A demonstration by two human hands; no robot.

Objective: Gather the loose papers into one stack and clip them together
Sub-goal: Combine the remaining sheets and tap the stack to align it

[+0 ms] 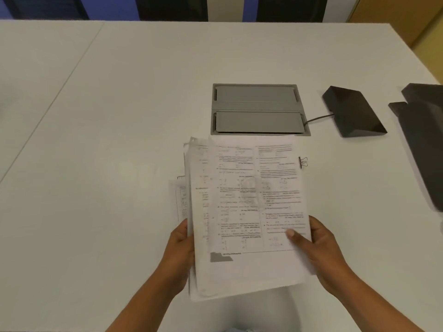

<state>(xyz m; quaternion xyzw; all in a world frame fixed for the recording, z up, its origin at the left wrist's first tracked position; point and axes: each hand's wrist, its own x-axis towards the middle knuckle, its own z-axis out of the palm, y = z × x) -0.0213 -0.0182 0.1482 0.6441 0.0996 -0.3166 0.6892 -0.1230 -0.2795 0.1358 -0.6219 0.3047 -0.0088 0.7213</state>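
While both hands' fingers (297, 238) grip the paper stack (249, 212) by its side edges, the binder clip (303, 162) lies just right.

White papers (249, 212) – black print, black binder clip (302, 162), white table (119, 116)

Left hand (182, 245), right hand (318, 250) both gripping, forearms converging.
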